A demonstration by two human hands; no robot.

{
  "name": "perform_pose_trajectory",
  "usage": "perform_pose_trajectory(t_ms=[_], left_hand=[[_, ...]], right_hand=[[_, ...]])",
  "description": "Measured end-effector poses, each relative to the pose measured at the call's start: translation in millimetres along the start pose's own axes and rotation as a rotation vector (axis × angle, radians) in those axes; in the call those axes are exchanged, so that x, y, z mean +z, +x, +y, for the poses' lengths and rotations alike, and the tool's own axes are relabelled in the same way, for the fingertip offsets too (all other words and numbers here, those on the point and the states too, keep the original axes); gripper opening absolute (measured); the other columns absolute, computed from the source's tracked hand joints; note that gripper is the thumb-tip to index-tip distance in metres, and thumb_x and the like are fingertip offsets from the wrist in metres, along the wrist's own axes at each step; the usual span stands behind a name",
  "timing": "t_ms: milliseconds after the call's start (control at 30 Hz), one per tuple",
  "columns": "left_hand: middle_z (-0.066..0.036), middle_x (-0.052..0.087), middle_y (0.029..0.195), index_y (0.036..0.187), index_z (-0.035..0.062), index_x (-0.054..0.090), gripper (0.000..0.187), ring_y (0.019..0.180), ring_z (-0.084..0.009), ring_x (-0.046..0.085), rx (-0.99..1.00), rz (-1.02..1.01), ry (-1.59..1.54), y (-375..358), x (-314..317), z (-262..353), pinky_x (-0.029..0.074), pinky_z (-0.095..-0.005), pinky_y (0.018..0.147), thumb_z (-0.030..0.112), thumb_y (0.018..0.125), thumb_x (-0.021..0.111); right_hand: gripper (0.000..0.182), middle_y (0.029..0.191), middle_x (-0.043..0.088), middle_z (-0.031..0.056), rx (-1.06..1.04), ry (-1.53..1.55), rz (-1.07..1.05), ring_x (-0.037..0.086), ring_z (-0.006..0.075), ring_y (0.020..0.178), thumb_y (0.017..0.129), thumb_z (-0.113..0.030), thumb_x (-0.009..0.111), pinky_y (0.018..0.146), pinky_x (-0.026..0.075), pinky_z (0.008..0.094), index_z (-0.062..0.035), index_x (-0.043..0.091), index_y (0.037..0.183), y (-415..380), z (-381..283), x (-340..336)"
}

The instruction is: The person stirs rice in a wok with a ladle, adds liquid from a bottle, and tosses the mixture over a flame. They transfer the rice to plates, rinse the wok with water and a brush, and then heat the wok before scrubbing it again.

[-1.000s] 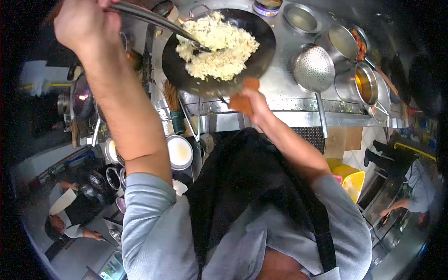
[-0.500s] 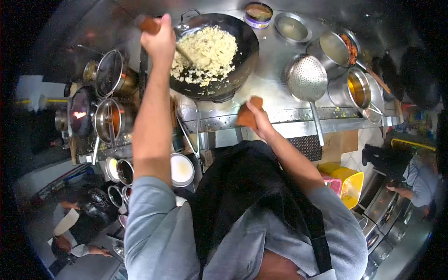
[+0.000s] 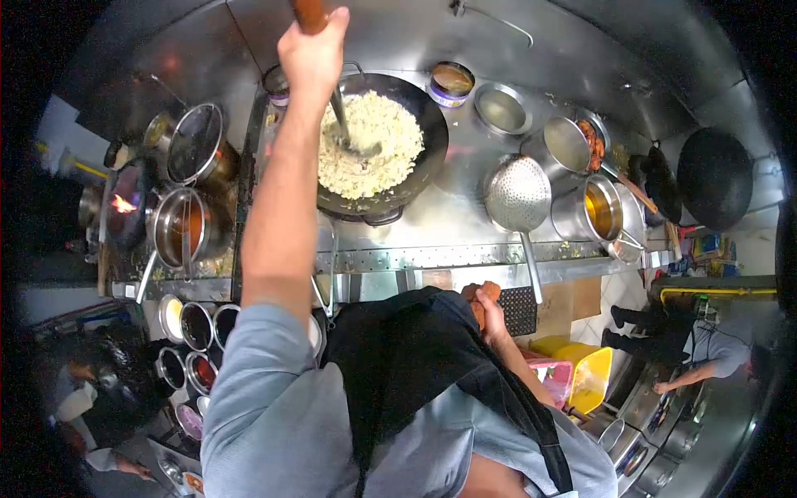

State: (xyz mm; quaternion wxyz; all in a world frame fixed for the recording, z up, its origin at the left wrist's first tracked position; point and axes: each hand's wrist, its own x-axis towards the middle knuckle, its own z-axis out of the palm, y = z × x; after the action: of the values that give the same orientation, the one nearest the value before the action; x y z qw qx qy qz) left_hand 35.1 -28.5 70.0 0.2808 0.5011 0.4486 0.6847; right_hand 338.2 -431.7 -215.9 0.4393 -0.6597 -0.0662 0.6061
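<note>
My left hand [image 3: 310, 60] is closed round the wooden handle of a wok spatula [image 3: 339, 108], its metal shaft slanting down into a black wok [image 3: 433, 133]. The spatula's head is partly sunk in pale, rice-like fried rice [image 3: 374, 170], so its full shape is hidden. Lower down at the right, my right hand [image 3: 493, 317] grips a folded orange-brown cloth [image 3: 479, 300] beside my black apron [image 3: 390, 357], away from the wok.
Right of the wok are a perforated strainer [image 3: 518, 192], a steel bowl [image 3: 503, 108], a tin [image 3: 452, 81] and pots [image 3: 588, 214]. More pots [image 3: 181, 228] stand left, near a flame [image 3: 124, 204]. Other people [image 3: 716, 340] stand at both sides.
My right hand has drawn back from the counter's edge with the cloth, towards my apron. The spatula's head has shifted within the rice, which is now heaped more centrally. The view has tilted upward.
</note>
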Motion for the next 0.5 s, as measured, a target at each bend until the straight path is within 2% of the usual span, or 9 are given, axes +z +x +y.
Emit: perform_pose_trajectory(t_ms=[33, 67, 133, 200, 267, 367, 433, 467, 500], left_hand=[[0.002, 0.056, 0.059, 0.071, 0.0015, 0.062, 0.024, 0.055, -0.0085, 0.052, 0.038, -0.053, -0.169, -12.2, -4.7, -13.5, 0.042, -0.0291, 0.052, 0.018, 0.085, 0.072], [0.000, 0.051, 0.052, 0.070, 0.0079, 0.053, 0.025, 0.041, -0.0107, 0.047, 0.168, -0.006, -0.127, -23.7, 4.3, -49.9, 0.038, -0.0267, 0.040, 0.014, 0.089, 0.068], [0.000, 0.052, 0.052, 0.071, 0.0076, 0.055, 0.025, 0.041, -0.0119, 0.048, 0.142, -0.009, -0.041, -21.0, 8.8, -111.0, 0.039, -0.0282, 0.041, 0.018, 0.089, 0.068], [0.000, 0.052, 0.052, 0.063, 0.0099, 0.054, 0.032, 0.042, -0.0120, 0.049, -0.061, -0.063, 0.173, 18.3, 14.0, -83.3, 0.039, -0.0289, 0.040, 0.024, 0.089, 0.067], [-0.011, 0.062, 0.062, 0.078, -0.0028, 0.062, 0.036, 0.060, -0.0205, 0.062, -0.010, -0.026, 0.157, 34.1, 17.8, -50.2, 0.049, -0.0373, 0.063, 0.032, 0.084, 0.068], [-0.012, 0.062, 0.063, 0.078, -0.0025, 0.062, 0.033, 0.061, -0.0206, 0.063, 0.133, 0.150, -0.006, -8.8, 15.3, 21.3, 0.049, -0.0372, 0.064, 0.029, 0.083, 0.070], [-0.012, 0.064, 0.065, 0.079, -0.0020, 0.062, 0.029, 0.066, -0.0213, 0.065, 0.054, 0.157, -0.025, -9.6, 25.8, -97.1, 0.050, -0.0376, 0.065, 0.026, 0.083, 0.070], [-0.013, 0.064, 0.065, 0.080, -0.0018, 0.062, 0.028, 0.067, -0.0219, 0.065, 0.095, 0.179, 0.048, -15.1, 25.5, -116.7, 0.050, -0.0379, 0.066, 0.026, 0.084, 0.069], [-0.015, 0.065, 0.067, 0.084, -0.0019, 0.064, 0.029, 0.069, -0.0235, 0.067, -0.044, 0.056, 0.200, -0.9, 15.3, -96.0, 0.050, -0.0387, 0.067, 0.027, 0.084, 0.067]], right_hand=[[0.043, 0.103, 0.066, 0.0110, 0.011, 0.090, -0.028, 0.065, 0.0233, 0.092, 0.088, -0.037, 0.067, 0.081, 0.053, 0.0365, -0.0039, 0.058, 0.115, -10.3, -8.6, 8.5], [0.042, 0.102, 0.066, 0.0106, 0.026, 0.176, -0.052, 0.064, 0.0232, 0.092, 0.089, -0.037, 0.067, 0.082, 0.052, 0.0360, -0.0042, 0.058, 0.113, -18.3, -12.9, 10.9], [0.040, 0.100, 0.066, 0.0098, 0.065, 0.134, 0.023, 0.064, 0.0240, 0.092, 0.089, -0.038, 0.066, 0.083, 0.052, 0.0377, -0.0065, 0.059, 0.112, -6.1, -10.8, 4.0], [0.039, 0.099, 0.066, 0.0096, 0.146, 0.180, -0.070, 0.064, 0.0251, 0.092, 0.089, -0.040, 0.065, 0.084, 0.052, 0.0401, -0.0082, 0.059, 0.112, -19.8, -22.8, 15.2], [0.041, 0.100, 0.065, 0.0103, 0.144, 0.162, -0.098, 0.064, 0.0264, 0.093, 0.090, -0.040, 0.063, 0.085, 0.052, 0.0424, -0.0086, 0.057, 0.115, -15.9, -30.0, 13.9], [0.040, 0.105, 0.064, 0.0090, 0.090, 0.230, -0.202, 0.064, 0.0234, 0.092, 0.091, -0.038, 0.062, 0.082, 0.052, 0.0384, -0.0086, 0.056, 0.118, -28.0, -33.5, 20.1], [0.040, 0.104, 0.064, 0.0088, 0.096, 0.198, -0.186, 0.064, 0.0234, 0.092, 0.091, -0.038, 0.062, 0.083, 0.052, 0.0385, -0.0084, 0.056, 0.117, -32.0, -33.3, 13.6], [0.040, 0.104, 0.065, 0.0087, 0.090, 0.176, -0.186, 0.064, 0.0234, 0.092, 0.091, -0.038, 0.062, 0.083, 0.053, 0.0387, -0.0082, 0.056, 0.117, -30.8, -34.0, 14.7], [0.041, 0.103, 0.065, 0.0085, 0.081, 0.162, -0.188, 0.064, 0.0234, 0.093, 0.091, -0.039, 0.062, 0.083, 0.053, 0.0389, -0.0080, 0.056, 0.116, -27.4, -33.9, 18.6]])
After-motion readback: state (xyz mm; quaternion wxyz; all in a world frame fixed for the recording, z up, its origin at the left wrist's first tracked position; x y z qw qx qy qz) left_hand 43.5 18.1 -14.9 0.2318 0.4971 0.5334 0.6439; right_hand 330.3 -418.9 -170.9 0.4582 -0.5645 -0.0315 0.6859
